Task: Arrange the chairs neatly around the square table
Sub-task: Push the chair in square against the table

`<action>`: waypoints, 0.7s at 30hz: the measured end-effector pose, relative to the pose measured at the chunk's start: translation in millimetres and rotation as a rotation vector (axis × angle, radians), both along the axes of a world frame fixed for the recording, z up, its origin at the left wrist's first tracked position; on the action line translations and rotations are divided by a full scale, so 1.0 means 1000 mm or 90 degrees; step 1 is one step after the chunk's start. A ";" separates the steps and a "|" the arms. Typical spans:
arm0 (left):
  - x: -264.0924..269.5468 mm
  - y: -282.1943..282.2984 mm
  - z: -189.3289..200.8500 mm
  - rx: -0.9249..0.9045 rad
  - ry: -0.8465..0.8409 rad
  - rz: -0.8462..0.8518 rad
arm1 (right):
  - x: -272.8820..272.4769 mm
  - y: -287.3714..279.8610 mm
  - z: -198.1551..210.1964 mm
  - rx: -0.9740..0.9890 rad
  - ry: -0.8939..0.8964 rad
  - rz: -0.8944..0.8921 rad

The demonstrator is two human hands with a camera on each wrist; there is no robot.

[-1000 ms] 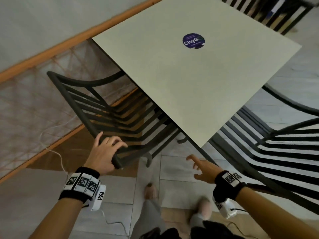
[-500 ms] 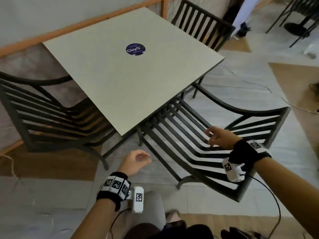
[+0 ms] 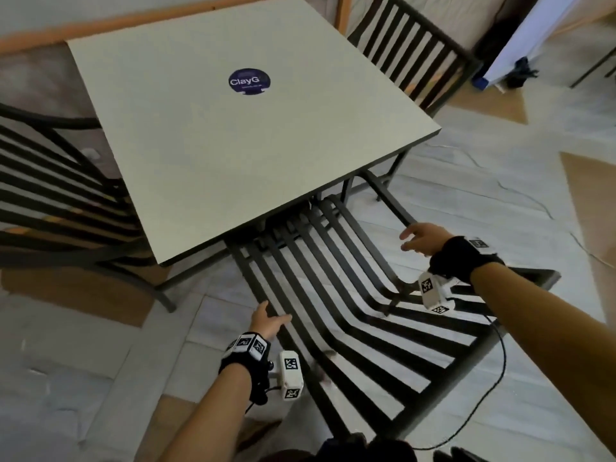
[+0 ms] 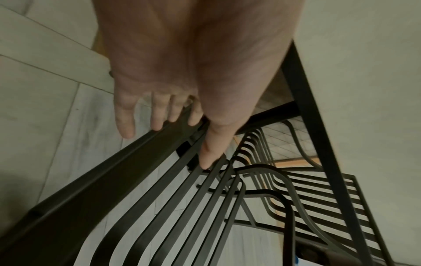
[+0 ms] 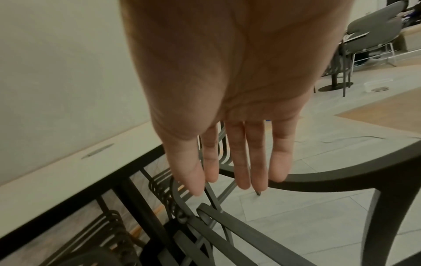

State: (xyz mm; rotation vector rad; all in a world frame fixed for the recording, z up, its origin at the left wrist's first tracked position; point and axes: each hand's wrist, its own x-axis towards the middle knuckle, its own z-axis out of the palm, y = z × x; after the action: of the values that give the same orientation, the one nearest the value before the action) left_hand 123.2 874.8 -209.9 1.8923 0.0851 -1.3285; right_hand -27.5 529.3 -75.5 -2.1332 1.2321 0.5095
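Observation:
The square table [image 3: 233,145] has a pale top with a round dark sticker. A black slatted chair [image 3: 350,311] stands in front of me, its seat front tucked under the table's near edge. My left hand [image 3: 270,323] reaches over the chair's left side rail [image 4: 114,171] with straight fingers [image 4: 159,115] at the rail. My right hand [image 3: 420,236] hovers open at the curved right armrest [image 5: 318,180], fingers [image 5: 237,162] straight just in front of it. Neither hand grips anything. A second chair [image 3: 50,195] sits at the table's left side, a third [image 3: 416,51] at the far side.
An orange wooden rail [image 3: 100,25] runs behind the table. A white panel [image 3: 533,28] and dark items stand at the back right. A black cable [image 3: 493,395] trails from my right wrist over the tiled floor [image 3: 500,195]. More chairs [image 5: 376,36] stand further off.
My left hand has let go of the left chair's back. My view has swung right, and both hands have moved to the sides of the near chair.

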 end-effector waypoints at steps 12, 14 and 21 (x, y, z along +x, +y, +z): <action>-0.028 -0.041 -0.018 0.234 -0.043 0.103 | 0.020 -0.101 -0.091 -0.033 0.066 -0.075; -0.030 -0.043 -0.021 0.266 -0.049 0.113 | 0.024 -0.114 -0.111 -0.038 0.068 -0.087; -0.050 -0.051 -0.029 0.298 -0.141 0.234 | 0.027 -0.149 -0.154 0.111 0.060 -0.137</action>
State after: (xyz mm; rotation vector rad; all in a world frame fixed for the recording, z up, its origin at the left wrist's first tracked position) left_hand 72.8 823.5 -238.4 2.2602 0.6459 -0.8920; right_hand -0.6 380.3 -229.1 -1.8247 1.3973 0.6034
